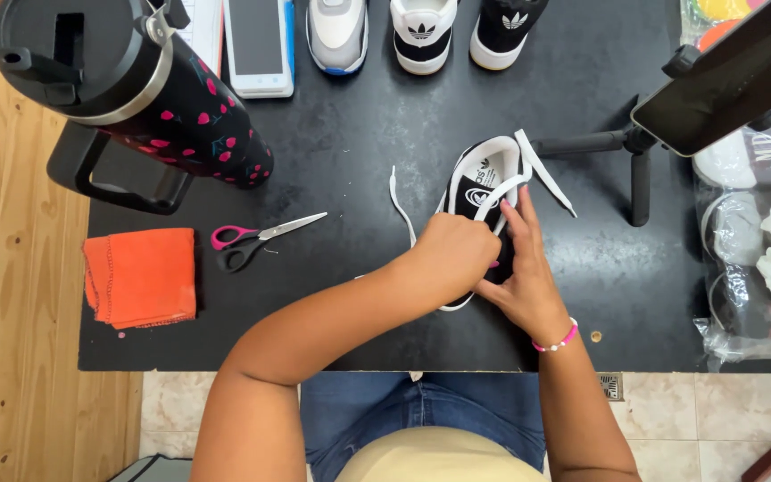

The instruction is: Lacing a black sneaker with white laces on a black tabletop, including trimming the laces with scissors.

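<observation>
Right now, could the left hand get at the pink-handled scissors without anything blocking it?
Probably yes. The left hand rests on the black shoe, and the scissors lie in the open to its left, with only bare black table between them.

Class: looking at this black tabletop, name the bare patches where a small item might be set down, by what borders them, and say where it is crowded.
Bare table lies between the tumbler, the scissors and the black shoe. Another patch lies between the orange cloth and the left hand. Crowded: the far edge with three shoes, and the right side with tripod and bags.
</observation>
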